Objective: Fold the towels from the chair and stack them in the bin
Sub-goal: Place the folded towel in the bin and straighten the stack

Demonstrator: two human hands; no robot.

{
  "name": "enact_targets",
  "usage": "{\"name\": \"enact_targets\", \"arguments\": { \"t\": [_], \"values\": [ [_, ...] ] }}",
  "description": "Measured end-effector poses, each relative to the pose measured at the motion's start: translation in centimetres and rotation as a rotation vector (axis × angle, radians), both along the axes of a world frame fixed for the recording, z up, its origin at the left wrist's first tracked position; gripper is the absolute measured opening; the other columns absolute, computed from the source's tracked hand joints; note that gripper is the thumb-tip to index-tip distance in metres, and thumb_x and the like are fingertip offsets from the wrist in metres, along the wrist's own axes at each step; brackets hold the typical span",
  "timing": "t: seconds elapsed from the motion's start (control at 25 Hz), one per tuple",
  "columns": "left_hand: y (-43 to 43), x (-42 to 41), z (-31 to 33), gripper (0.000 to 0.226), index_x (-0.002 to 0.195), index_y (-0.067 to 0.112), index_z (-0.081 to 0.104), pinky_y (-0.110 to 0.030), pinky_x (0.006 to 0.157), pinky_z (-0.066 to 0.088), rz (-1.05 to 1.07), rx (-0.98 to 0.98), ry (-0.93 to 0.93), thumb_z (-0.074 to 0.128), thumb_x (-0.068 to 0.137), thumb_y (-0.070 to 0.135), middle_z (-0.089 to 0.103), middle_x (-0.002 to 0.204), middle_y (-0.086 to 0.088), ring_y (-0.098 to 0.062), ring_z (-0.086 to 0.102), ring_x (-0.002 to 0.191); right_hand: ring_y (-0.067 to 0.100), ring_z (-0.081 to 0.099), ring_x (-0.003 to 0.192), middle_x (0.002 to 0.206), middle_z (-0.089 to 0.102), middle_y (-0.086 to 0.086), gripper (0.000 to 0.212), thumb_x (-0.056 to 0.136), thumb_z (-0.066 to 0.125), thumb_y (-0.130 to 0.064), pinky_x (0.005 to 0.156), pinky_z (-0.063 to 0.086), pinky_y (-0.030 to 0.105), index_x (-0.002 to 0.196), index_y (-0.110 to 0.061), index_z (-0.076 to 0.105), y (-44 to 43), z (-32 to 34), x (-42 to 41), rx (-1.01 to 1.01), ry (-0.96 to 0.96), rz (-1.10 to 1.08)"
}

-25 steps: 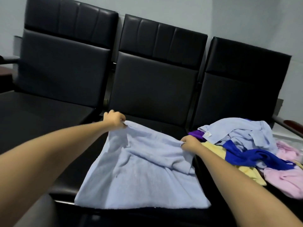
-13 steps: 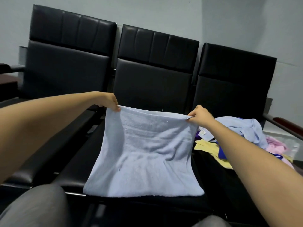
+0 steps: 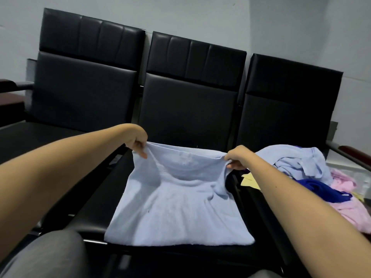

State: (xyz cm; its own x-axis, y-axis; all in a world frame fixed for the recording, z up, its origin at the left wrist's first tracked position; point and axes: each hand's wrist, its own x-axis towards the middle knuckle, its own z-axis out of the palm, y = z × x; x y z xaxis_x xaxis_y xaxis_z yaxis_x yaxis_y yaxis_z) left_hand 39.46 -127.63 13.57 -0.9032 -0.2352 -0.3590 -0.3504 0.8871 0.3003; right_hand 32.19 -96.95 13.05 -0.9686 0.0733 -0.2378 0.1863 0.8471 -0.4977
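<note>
Now the far edge of the towel [image 3: 180, 207] is up off the chair [image 3: 190, 117]. A second ago it lay crumpled low on the seat, and half a second ago it was pulled taut. Since then the two hands have drawn a little closer, so the edge sags in a shallow curve between them.

The left hand [image 3: 136, 142] pinches the far left corner between thumb and curled fingers, and the right hand [image 3: 240, 157] pinches the far right corner the same way. Below the hands the rest of the towel slopes down. Its near edge lies flat along the seat front, close to the person's knees.

By my reading the cloth is spread and squared, and the first fold is starting: far edge brought over to near edge. Nothing is folded yet.

Just right of the right hand, a pile [image 3: 297, 163] of loose towels in pale blue, dark blue, yellow and pink waits on the next seat, so most of the job is left.

No bin is plainly in view. Beyond the pile, far right of the right hand, a clear thing [image 3: 361, 177] might be one, but it is too blurred to tell, or to see anything in it.
</note>
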Motion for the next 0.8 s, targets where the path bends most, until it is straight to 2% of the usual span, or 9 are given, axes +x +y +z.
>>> {"name": "enact_targets", "arguments": {
  "t": [0.12, 0.28, 0.32, 0.44, 0.48, 0.56, 0.6, 0.68, 0.8],
  "values": [
    [-1.1, -0.8, -0.8, 0.037, 0.092, -0.003, 0.062, -0.011, 0.054, 0.04, -0.026, 0.039, 0.071, 0.064, 0.089, 0.034, 0.053, 0.068, 0.001, -0.013, 0.049, 0.061, 0.009, 0.035, 0.021, 0.041, 0.04, 0.0, 0.029, 0.09, 0.056, -0.013, 0.034, 0.028, 0.013, 0.064, -0.012, 0.043, -0.8, -0.5, -1.6, -0.088, -0.108, -0.087],
    [-1.4, -4.5, -0.8, 0.01, 0.09, -0.004, 0.053, -0.012, 0.055, 0.052, 0.279, 0.53, 0.271, 0.045, 0.095, -0.005, 0.058, 0.039, 0.005, -0.011, 0.057, 0.059, 0.008, 0.036, 0.024, 0.034, 0.042, 0.0, 0.015, 0.093, 0.053, -0.011, 0.03, 0.031, 0.017, 0.079, -0.017, 0.052, -1.7, -0.4, -4.2, -0.325, -0.148, -0.155],
    [-1.4, -5.2, -0.3, 0.013, 0.096, -0.003, 0.055, -0.012, 0.06, 0.052, 0.274, 0.512, 0.316, 0.042, 0.096, -0.003, 0.057, 0.038, 0.007, -0.015, 0.055, 0.063, 0.009, 0.043, 0.022, 0.037, 0.049, 0.003, 0.013, 0.094, 0.052, -0.007, 0.028, 0.035, 0.015, 0.082, -0.01, 0.053, -2.0, -0.3, -5.0, -0.459, -0.09, -0.172],
    [-2.3, -7.7, 1.4, 0.038, 0.067, 0.009, 0.048, -0.015, 0.051, 0.034, 0.147, 0.326, 0.399, 0.05, 0.098, 0.03, 0.042, 0.053, 0.006, -0.019, 0.045, 0.07, 0.011, 0.054, 0.03, 0.043, 0.056, 0.006, 0.01, 0.093, 0.051, 0.0, 0.03, 0.042, 0.015, 0.087, 0.001, 0.058, -3.2, 1.2, -6.6, -0.725, 0.095, -0.218],
    [-2.5, -8.8, 2.7, 0.039, 0.063, 0.011, 0.041, -0.014, 0.055, 0.035, 0.213, 0.502, 0.5, 0.055, 0.095, 0.028, 0.04, 0.059, 0.002, -0.019, 0.044, 0.074, 0.012, 0.056, 0.035, 0.05, 0.058, 0.007, 0.013, 0.091, 0.051, 0.002, 0.032, 0.044, 0.015, 0.094, 0.001, 0.064, -3.5, 1.9, -7.5, -0.767, 0.203, -0.234],
    [-2.6, -10.8, 5.2, 0.021, 0.072, 0.01, 0.049, -0.011, 0.073, 0.049, 0.357, 0.967, 0.767, 0.058, 0.09, 0.006, 0.05, 0.077, -0.005, -0.017, 0.05, 0.081, 0.014, 0.061, 0.051, 0.066, 0.062, 0.007, 0.028, 0.087, 0.051, 0.004, 0.049, 0.053, 0.02, 0.104, -0.005, 0.071, -3.5, 3.8, -9.0, -0.764, 0.466, -0.213],
    [-2.2, -10.8, 6.5, 0.014, 0.08, 0.009, 0.055, -0.017, 0.073, 0.054, 0.412, 1.008, 0.861, 0.056, 0.089, -0.002, 0.055, 0.083, -0.006, -0.017, 0.054, 0.081, 0.017, 0.063, 0.062, 0.074, 0.065, 0.006, 0.032, 0.086, 0.05, 0.004, 0.061, 0.056, 0.025, 0.106, -0.007, 0.072, -3.4, 4.9, -9.4, -0.737, 0.567, -0.186],
    [-1.5, -9.9, 8.8, 0.019, 0.08, 0.008, 0.06, -0.02, 0.062, 0.055, 0.415, 1.026, 0.951, 0.054, 0.087, -0.009, 0.056, 0.077, -0.007, -0.018, 0.058, 0.077, 0.02, 0.064, 0.076, 0.081, 0.066, 0.003, 0.035, 0.084, 0.048, 0.003, 0.076, 0.056, 0.033, 0.105, -0.011, 0.073, -2.9, 6.7, -9.5, -0.696, 0.677, -0.129],
    [-2.0, -8.6, 9.6, 0.021, 0.085, 0.006, 0.063, -0.023, 0.066, 0.054, 0.329, 0.82, 0.957, 0.049, 0.087, -0.01, 0.055, 0.074, -0.007, -0.02, 0.057, 0.078, 0.028, 0.063, 0.087, 0.086, 0.066, 0.007, 0.032, 0.086, 0.044, -0.004, 0.067, 0.045, 0.029, 0.096, -0.016, 0.072, -1.9, 7.5, -8.0, -0.31, 0.779, -0.003]
  ]
}}
